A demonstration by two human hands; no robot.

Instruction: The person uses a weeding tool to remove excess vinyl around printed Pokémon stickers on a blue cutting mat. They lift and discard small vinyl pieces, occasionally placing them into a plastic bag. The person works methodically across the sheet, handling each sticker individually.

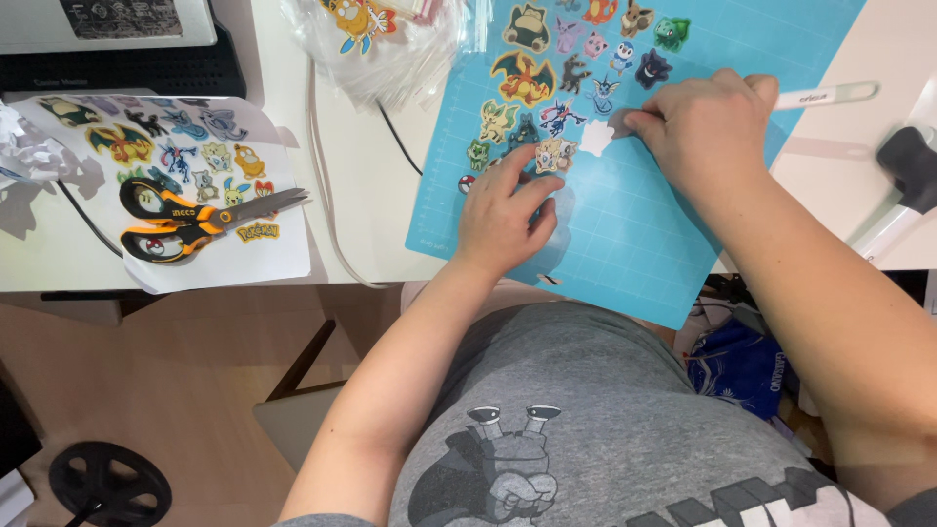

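A light blue gridded cutting mat (634, 244) lies on the white table, its near corner hanging over the edge. Several colourful cartoon creature stickers (566, 68) cover its far half. My left hand (503, 215) presses on the mat beside the lowest stickers, fingers slightly curled, holding nothing that I can see. My right hand (703, 127) pinches a white slender tool (830, 95), fingertips touching the mat next to a small white cut-out shape (596, 139).
A white sticker sheet (195, 166) with more creature stickers lies at the left, orange-and-black scissors (185, 220) on it. Clear plastic bags (390, 39) sit at the top centre. A dark device (117, 59) is at the top left. A black-and-white tool (913, 185) is at the right edge.
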